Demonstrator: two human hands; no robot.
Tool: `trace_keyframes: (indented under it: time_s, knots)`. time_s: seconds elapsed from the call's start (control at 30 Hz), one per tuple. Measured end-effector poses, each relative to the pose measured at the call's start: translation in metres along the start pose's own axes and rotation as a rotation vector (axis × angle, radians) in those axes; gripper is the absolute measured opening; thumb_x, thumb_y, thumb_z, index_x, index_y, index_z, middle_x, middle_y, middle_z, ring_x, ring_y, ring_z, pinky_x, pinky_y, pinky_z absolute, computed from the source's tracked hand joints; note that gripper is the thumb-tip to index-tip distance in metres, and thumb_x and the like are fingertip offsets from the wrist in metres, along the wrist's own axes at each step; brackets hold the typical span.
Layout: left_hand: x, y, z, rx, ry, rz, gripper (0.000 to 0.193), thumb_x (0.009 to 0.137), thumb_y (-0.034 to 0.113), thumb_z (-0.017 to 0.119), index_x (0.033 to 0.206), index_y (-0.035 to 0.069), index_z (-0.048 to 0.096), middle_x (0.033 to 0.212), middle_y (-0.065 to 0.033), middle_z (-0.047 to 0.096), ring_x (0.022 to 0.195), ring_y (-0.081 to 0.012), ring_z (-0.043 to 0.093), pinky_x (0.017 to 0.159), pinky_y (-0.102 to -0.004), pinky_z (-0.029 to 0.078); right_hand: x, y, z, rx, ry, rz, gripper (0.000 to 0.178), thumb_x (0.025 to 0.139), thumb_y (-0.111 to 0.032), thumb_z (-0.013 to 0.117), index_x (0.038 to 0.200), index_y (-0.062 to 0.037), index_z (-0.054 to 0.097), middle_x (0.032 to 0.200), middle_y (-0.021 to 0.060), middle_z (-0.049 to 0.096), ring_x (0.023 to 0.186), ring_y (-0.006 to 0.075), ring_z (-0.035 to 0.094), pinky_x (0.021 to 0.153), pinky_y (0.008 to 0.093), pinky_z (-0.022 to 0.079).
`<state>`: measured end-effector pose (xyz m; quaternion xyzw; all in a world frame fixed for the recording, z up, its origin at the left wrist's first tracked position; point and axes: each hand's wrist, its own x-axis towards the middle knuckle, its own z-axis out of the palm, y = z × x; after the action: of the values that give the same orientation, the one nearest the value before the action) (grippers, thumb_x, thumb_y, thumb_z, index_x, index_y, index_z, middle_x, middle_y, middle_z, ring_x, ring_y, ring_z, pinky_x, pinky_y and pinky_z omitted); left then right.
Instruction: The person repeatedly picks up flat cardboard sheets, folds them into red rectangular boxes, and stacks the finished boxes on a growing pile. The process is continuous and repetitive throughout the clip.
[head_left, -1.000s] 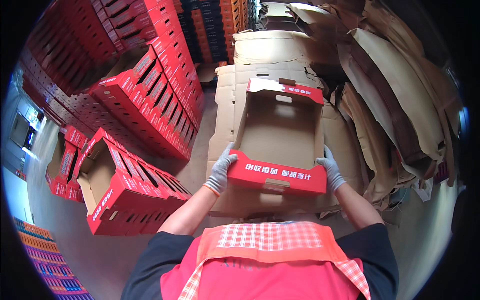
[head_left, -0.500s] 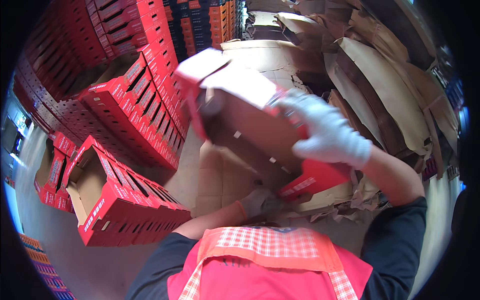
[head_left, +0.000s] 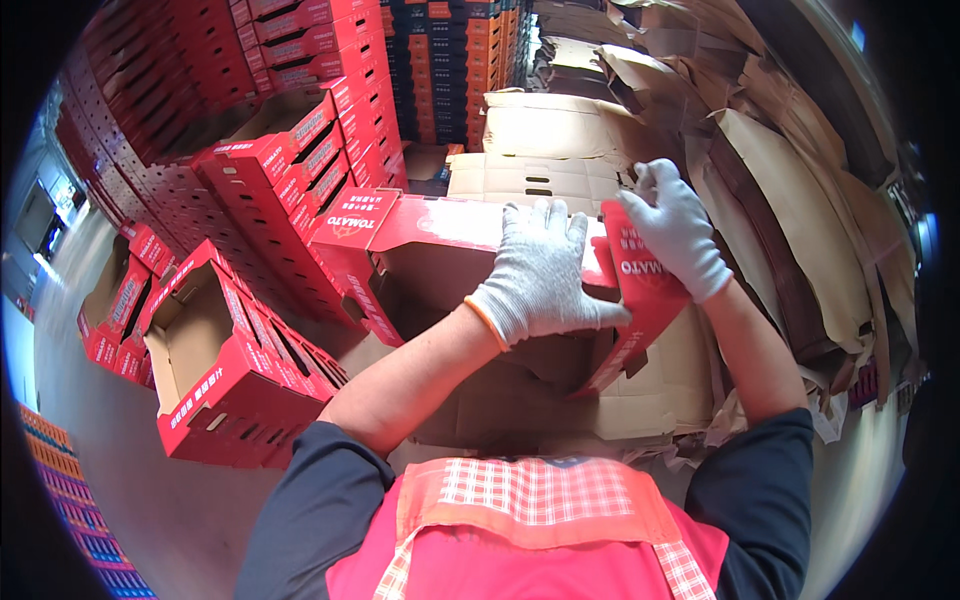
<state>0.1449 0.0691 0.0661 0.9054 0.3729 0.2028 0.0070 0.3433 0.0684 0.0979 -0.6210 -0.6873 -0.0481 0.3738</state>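
Observation:
A red cardboard box (head_left: 440,222) with a brown inside lies tilted in front of me, its open side toward me. My left hand (head_left: 540,272), in a grey-white knit glove, grips its long far wall. The fingers lie over that wall and the thumb stretches toward the right end. My right hand (head_left: 682,232), gloved the same way, has curled fingers at the top of the red end panel (head_left: 645,285), thumb against it. Part of the box's inside is hidden behind my left hand and forearm.
Flattened brown cardboard (head_left: 560,125) lies under and beyond the box, with bulky brown sheets (head_left: 770,210) piled at the right. Tall stacks of red boxes (head_left: 290,170) rise at the left. A shorter red stack (head_left: 240,385) stands nearer me. Dark and orange stacks (head_left: 450,70) are behind.
The box has swung down from a raised, blurred tilt to a lower, steadier position. My left hand has moved from beneath its near edge up onto the far wall. The right has shifted to the end panel.

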Motion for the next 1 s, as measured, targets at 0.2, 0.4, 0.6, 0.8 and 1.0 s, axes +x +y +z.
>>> trace_keyframes:
  time_s: [0.2,0.4,0.6,0.8,1.0]
  knots:
    - [0.011,-0.006,-0.004,0.077,0.018,0.008,0.117,0.064,0.087,0.059,0.134,-0.006,0.049,0.127,-0.0235,0.054,0.122,-0.0376,0.05,0.102,-0.0514,0.036,-0.009,0.019,-0.036,0.024,-0.153,-0.211,0.039,0.092,-0.017,0.065,0.127,-0.005,0.056,0.102,0.0199,0.069,0.089,0.0325,0.07,0.077,0.0375,0.055]
    - [0.028,-0.017,-0.011,-0.052,-0.107,0.078,0.087,0.067,0.073,0.066,0.11,-0.003,0.063,0.11,-0.0221,0.061,0.109,-0.0348,0.055,0.095,-0.0419,0.043,0.001,0.022,-0.027,-0.069,-0.272,-0.444,0.045,0.089,-0.019,0.063,0.132,-0.0054,0.056,0.106,0.0223,0.066,0.095,0.038,0.065,0.085,0.043,0.052]
    - [0.013,-0.017,-0.018,-0.187,-0.109,0.092,0.079,0.059,0.063,0.073,0.102,-0.003,0.064,0.105,-0.0211,0.061,0.102,-0.0376,0.057,0.094,-0.0465,0.045,0.008,0.007,-0.017,0.118,-0.182,-0.073,0.033,0.095,-0.029,0.062,0.078,-0.0015,0.069,0.068,0.0176,0.065,0.059,0.0319,0.064,0.057,0.0377,0.05]
    - [0.001,-0.02,-0.018,-0.23,-0.024,0.145,0.073,0.058,0.059,0.074,0.097,-0.001,0.065,0.098,-0.0183,0.059,0.099,-0.0356,0.057,0.092,-0.044,0.045,0.011,-0.01,-0.001,-0.359,-0.218,-0.51,0.032,0.092,-0.026,0.059,0.069,-0.0043,0.065,0.067,0.0172,0.065,0.06,0.0354,0.063,0.058,0.0442,0.049]
    - [-0.008,-0.019,-0.006,-0.174,0.012,0.144,0.083,0.064,0.062,0.071,0.111,-0.006,0.06,0.106,-0.0214,0.058,0.105,-0.0356,0.055,0.096,-0.0424,0.042,0.033,-0.017,0.044,-0.546,-0.548,-0.303,0.03,0.09,-0.028,0.054,0.08,-0.004,0.07,0.081,0.0188,0.07,0.076,0.0363,0.068,0.072,0.0441,0.054]
